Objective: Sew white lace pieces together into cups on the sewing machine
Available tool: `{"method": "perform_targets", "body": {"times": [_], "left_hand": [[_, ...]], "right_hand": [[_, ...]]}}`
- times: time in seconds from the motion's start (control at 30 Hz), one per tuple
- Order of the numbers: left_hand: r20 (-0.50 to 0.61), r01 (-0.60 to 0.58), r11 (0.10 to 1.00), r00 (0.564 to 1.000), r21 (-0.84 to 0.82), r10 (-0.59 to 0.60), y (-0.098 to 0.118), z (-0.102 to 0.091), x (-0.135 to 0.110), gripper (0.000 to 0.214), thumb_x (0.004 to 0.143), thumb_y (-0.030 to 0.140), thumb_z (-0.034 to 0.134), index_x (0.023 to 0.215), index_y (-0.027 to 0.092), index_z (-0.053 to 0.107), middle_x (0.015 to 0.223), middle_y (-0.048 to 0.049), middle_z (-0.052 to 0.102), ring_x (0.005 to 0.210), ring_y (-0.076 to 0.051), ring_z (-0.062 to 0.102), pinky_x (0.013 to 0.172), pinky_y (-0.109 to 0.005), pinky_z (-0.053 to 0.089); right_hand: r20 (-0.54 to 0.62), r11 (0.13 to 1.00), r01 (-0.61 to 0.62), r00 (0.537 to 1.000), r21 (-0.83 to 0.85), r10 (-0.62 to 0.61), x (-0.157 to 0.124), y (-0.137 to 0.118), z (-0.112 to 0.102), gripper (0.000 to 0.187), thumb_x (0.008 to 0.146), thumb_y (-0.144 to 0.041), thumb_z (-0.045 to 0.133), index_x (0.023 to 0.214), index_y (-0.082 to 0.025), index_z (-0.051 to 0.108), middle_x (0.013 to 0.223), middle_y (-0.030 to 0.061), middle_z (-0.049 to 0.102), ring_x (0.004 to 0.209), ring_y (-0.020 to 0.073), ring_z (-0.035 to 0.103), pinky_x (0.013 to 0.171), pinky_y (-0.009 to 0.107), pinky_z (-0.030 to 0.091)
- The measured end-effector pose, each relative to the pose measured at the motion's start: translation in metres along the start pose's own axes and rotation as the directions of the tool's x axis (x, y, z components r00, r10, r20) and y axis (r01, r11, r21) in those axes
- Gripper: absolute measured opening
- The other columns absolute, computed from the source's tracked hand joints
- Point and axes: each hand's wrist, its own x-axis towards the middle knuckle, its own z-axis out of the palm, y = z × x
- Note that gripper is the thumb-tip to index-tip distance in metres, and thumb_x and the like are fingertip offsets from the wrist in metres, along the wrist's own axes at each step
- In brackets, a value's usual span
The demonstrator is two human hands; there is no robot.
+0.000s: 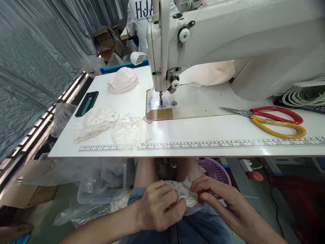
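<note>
Over my lap, below the table's front edge, I hold a white lace piece (185, 190) with a scalloped border. My left hand (162, 205) is closed around its left side, fingers curled in. At its right edge my right hand (213, 193) pinches the lace between thumb and fingers. On the table lie a stack of white lace pieces (99, 122), another lace piece (129, 131) with loose threads, and a pale pink fabric pile (123, 80). The sewing machine (162, 51) stands beyond, its needle area bare of fabric.
Scissors (269, 118) with red and yellow handles lie at the right. A black phone (87, 103) rests at the left. Pale fabric (208, 74) sits behind the machine head. Below are a purple basket (215, 170) and a clear plastic bin (101, 193). A person (139, 20) sits beyond.
</note>
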Motion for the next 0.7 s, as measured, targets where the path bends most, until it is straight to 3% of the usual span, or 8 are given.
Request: {"method": "perform_targets", "body": {"times": [0.2, 0.43, 0.6, 0.7], "left_hand": [[-0.004, -0.071, 0.996, 0.997, 0.058, 0.072, 0.002, 0.004, 0.002, 0.011, 0.081, 0.006, 0.046, 0.083, 0.011, 0.057, 0.062, -0.004, 0.061, 0.058, -0.014, 0.058, 0.053, -0.027, 0.041], [0.067, -0.017, 0.997, 0.998, 0.078, 0.012, 0.004, 0.007, 0.006, 0.013, 0.085, 0.008, 0.043, 0.083, 0.013, 0.055, 0.058, -0.0004, 0.057, 0.054, -0.011, 0.051, 0.051, -0.025, 0.036], [0.062, 0.095, 0.992, 0.993, 0.084, -0.1, 0.002, 0.009, 0.0, 0.018, 0.089, 0.009, 0.039, 0.081, 0.015, 0.054, 0.059, 0.0009, 0.054, 0.052, -0.01, 0.045, 0.05, -0.025, 0.031], [0.052, 0.191, 0.979, 0.979, 0.068, -0.195, 0.001, 0.012, -0.008, 0.019, 0.087, 0.007, 0.038, 0.082, 0.016, 0.054, 0.062, 0.0008, 0.052, 0.053, -0.01, 0.045, 0.051, -0.023, 0.033]], "right_hand": [[0.02, 0.998, 0.058, 0.998, -0.034, -0.058, 0.008, -0.002, 0.012, 0.01, 0.093, -0.022, 0.046, 0.093, -0.023, 0.055, 0.089, 0.0021, 0.06, 0.083, 0.0143, 0.058, 0.071, 0.024, 0.046], [0.057, 0.968, 0.092, 0.995, -0.235, -0.081, 0.008, -0.004, 0.014, 0.013, 0.092, -0.017, 0.039, 0.085, -0.022, 0.047, 0.08, 0.0005, 0.055, 0.07, 0.0131, 0.054, 0.062, 0.025, 0.042], [-0.073, 0.895, -0.012, 0.997, -0.446, -0.023, -0.016, 0.052, -0.018, 0.015, 0.093, -0.025, 0.037, 0.083, -0.023, 0.048, 0.074, -0.0004, 0.057, 0.06, 0.0122, 0.055, 0.055, 0.023, 0.045], [-0.161, 0.84, -0.059, 0.986, -0.539, -0.033, -0.032, 0.081, -0.038, 0.027, 0.093, -0.029, 0.035, 0.077, -0.023, 0.056, 0.068, 0.0042, 0.06, 0.062, 0.0195, 0.06, 0.055, 0.031, 0.048]]}}
